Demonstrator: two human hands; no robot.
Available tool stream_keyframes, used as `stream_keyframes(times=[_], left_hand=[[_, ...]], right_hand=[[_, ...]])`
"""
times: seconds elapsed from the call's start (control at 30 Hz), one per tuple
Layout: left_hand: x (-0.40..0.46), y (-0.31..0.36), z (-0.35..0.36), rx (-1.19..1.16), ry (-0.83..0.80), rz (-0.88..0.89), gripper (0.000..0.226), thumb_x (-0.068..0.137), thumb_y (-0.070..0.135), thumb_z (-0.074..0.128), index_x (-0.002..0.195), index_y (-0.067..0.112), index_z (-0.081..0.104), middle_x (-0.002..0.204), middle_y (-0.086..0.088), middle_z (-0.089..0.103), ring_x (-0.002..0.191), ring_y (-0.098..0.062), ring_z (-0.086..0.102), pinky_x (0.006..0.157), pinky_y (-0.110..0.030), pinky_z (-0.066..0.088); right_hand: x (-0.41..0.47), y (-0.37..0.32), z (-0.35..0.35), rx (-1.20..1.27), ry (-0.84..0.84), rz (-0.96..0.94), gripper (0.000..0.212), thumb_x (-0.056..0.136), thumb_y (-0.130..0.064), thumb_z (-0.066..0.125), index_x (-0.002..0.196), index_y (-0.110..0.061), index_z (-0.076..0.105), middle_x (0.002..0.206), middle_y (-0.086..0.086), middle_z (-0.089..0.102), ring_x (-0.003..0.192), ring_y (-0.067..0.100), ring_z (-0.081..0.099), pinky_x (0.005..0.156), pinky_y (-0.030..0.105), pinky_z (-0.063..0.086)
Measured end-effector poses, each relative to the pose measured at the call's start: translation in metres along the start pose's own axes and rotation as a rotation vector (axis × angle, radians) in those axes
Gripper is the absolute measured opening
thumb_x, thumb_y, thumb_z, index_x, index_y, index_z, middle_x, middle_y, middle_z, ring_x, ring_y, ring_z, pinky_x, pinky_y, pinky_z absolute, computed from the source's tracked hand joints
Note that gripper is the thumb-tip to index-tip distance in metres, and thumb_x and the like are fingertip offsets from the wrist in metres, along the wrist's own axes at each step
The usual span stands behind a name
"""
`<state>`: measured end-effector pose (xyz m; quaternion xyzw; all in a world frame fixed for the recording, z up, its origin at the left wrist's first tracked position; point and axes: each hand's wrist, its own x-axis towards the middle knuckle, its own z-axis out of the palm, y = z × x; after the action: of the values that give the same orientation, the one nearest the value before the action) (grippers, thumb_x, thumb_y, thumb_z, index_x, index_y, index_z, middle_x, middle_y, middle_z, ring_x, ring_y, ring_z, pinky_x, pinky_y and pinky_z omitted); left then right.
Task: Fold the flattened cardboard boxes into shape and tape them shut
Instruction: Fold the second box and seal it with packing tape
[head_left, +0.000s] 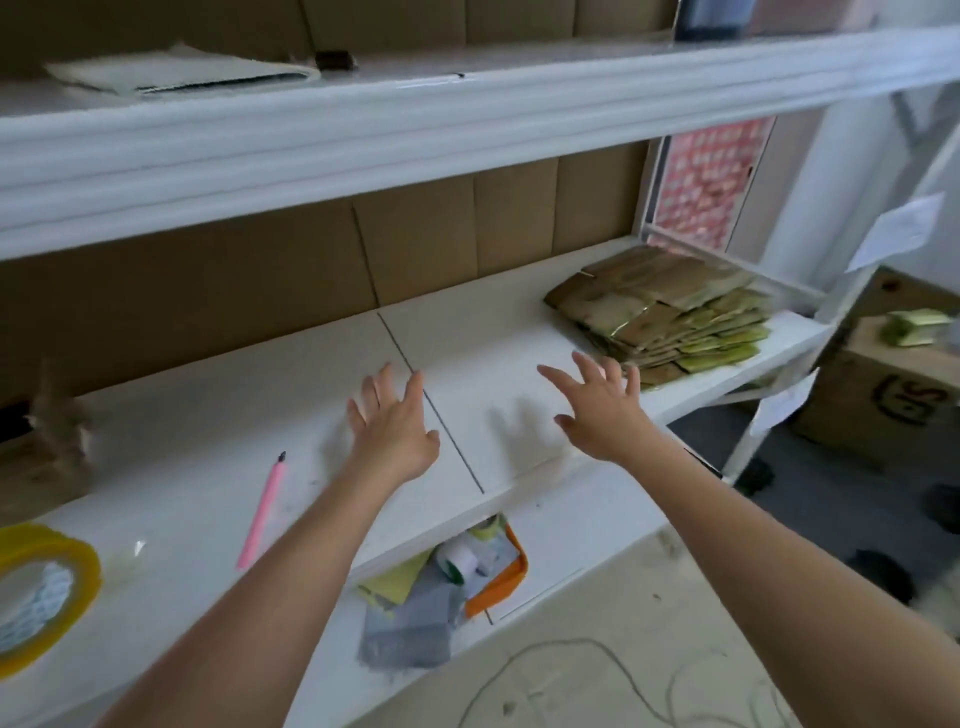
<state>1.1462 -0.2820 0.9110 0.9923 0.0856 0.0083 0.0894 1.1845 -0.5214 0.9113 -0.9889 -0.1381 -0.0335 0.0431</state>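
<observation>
hands reach out over the white shelf (291, 395), both empty with fingers spread: left hand (393, 421), right hand (597, 410) nearest the stack of flattened boxes (670, 317) at the shelf's right end. this looks like fetching a box; next, grip the top one. tape roll (44, 587) waits far left.

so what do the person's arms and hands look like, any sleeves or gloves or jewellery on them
Both arms are bare from the bottom edge of the picture up to the hands: no sleeves show. The left hand and right hand wear no gloves, and no rings, watch or wristbands can be seen. The fingers are slightly blurred, so nail details can't be made out.
</observation>
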Motion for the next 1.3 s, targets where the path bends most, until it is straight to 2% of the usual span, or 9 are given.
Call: stream_keyframes(times=[0.43,0.63,0.73,0.87,1.0,1.1,1.2,1.27,1.3], left_hand=[[0.156,0.21,0.032,-0.044,-0.146,0.293,0.081,0.097,0.033,0.055,0.157,0.026,0.0,0.162,-0.009,-0.017,0.148,-0.038,-0.013,0.118,-0.056,0.0],[0.22,0.289,0.038,-0.131,-0.233,0.372,0.075,0.098,0.06,0.037,0.157,0.029,0.003,0.164,-0.005,-0.015,0.149,-0.037,-0.009,0.119,-0.057,0.005],[0.228,0.321,0.048,-0.146,-0.292,0.478,0.093,0.085,0.077,0.041,0.156,0.033,0.0,0.163,0.0,-0.017,0.149,-0.036,-0.014,0.118,-0.06,0.0],[0.236,0.347,0.061,-0.1,-0.295,0.529,0.104,0.08,0.072,0.058,0.156,0.033,-0.001,0.163,0.0,-0.013,0.149,-0.033,-0.01,0.118,-0.06,0.001],[0.24,0.345,0.064,-0.261,-0.26,0.449,0.069,0.092,0.044,0.062,0.151,0.028,0.031,0.158,0.001,0.017,0.146,-0.025,0.016,0.118,-0.047,0.025],[0.229,0.34,0.056,-0.348,-0.202,0.41,0.042,0.102,0.03,0.049,0.144,0.022,0.048,0.148,0.001,0.044,0.136,-0.017,0.041,0.109,-0.028,0.034],[0.214,0.33,0.042,-0.387,-0.069,0.326,0.035,0.105,0.024,0.041,0.137,0.022,0.056,0.139,0.004,0.057,0.127,-0.013,0.052,0.105,-0.025,0.041],[0.203,0.319,0.034,-0.421,0.055,0.262,0.034,0.105,0.023,0.04,0.134,0.023,0.059,0.132,0.006,0.061,0.117,-0.009,0.056,0.094,-0.02,0.044],[0.191,0.311,0.03,-0.431,0.121,0.208,0.034,0.105,0.023,0.04,0.134,0.023,0.059,0.128,0.007,0.062,0.111,-0.007,0.056,0.086,-0.015,0.042]], right_hand=[[0.065,0.211,-0.021,0.007,0.038,0.328,0.068,0.094,-0.031,0.055,0.148,-0.047,0.018,0.162,0.007,0.0,0.146,0.041,0.003,0.112,0.066,0.001],[0.102,0.288,-0.037,0.012,0.033,0.439,0.066,0.096,-0.032,0.052,0.15,-0.045,0.017,0.162,0.009,0.002,0.145,0.041,0.004,0.114,0.064,0.004],[0.113,0.31,-0.031,0.036,-0.003,0.449,0.066,0.097,-0.033,0.052,0.151,-0.044,0.015,0.162,0.01,-0.001,0.146,0.04,0.001,0.114,0.063,0.002],[0.137,0.335,-0.023,0.084,-0.022,0.411,0.07,0.096,-0.027,0.052,0.152,-0.043,0.012,0.162,0.009,-0.003,0.146,0.041,0.0,0.114,0.063,0.001],[0.163,0.353,-0.017,0.123,-0.059,0.34,0.076,0.094,-0.016,0.049,0.15,-0.046,0.008,0.161,0.009,0.006,0.145,0.041,0.006,0.116,0.062,0.003],[0.179,0.36,-0.018,0.181,-0.11,0.221,0.066,0.096,-0.019,0.045,0.149,-0.043,0.013,0.145,0.012,0.039,0.136,0.041,0.027,0.113,0.06,0.016],[0.193,0.357,-0.027,0.277,-0.059,0.019,0.061,0.093,-0.017,0.048,0.147,-0.034,0.024,0.117,0.008,0.059,0.116,0.036,0.049,0.099,0.043,0.038],[0.201,0.345,-0.039,0.409,0.027,-0.109,0.063,0.091,-0.012,0.054,0.146,-0.03,0.03,0.11,0.009,0.059,0.105,0.032,0.055,0.083,0.032,0.043],[0.203,0.335,-0.043,0.462,0.052,-0.186,0.065,0.091,-0.012,0.056,0.147,-0.03,0.029,0.112,0.01,0.058,0.104,0.031,0.056,0.083,0.031,0.044]])
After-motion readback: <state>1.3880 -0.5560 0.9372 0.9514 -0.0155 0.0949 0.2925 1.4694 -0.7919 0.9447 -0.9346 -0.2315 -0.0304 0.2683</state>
